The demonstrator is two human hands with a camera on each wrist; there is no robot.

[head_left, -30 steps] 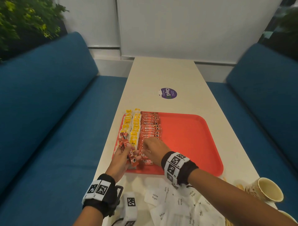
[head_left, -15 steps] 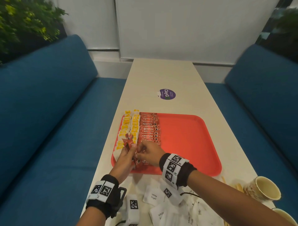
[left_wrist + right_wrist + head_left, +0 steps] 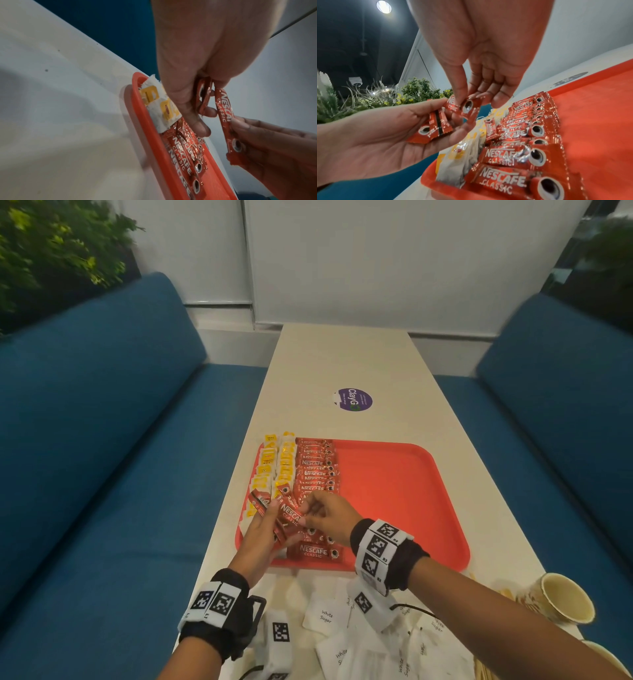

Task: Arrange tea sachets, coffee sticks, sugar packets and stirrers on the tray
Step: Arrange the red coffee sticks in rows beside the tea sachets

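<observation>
A red tray (image 3: pixel 394 491) lies on the white table. Two columns of yellow-and-white tea sachets (image 3: pixel 274 463) run along its left side, with a column of red Nescafe coffee sticks (image 3: pixel 317 467) beside them. Over the tray's near left corner my left hand (image 3: pixel 270 522) holds a small bunch of coffee sticks (image 3: pixel 431 129) in its palm. My right hand (image 3: pixel 306 513) pinches one coffee stick (image 3: pixel 464 106) at the bunch, between thumb and fingers. That pinched stick (image 3: pixel 224 115) hangs between both hands in the left wrist view.
White sugar packets (image 3: pixel 325 616) lie scattered on the table between the tray and me. Paper cups (image 3: pixel 561 601) stand at the near right, wooden stirrers (image 3: pixel 483 669) beside them. The right half of the tray is bare. Blue sofas flank the table.
My right hand left the row of laid coffee sticks, came back to my left hand and pinched one stick from the bunch. The left hand shifted slightly right.
</observation>
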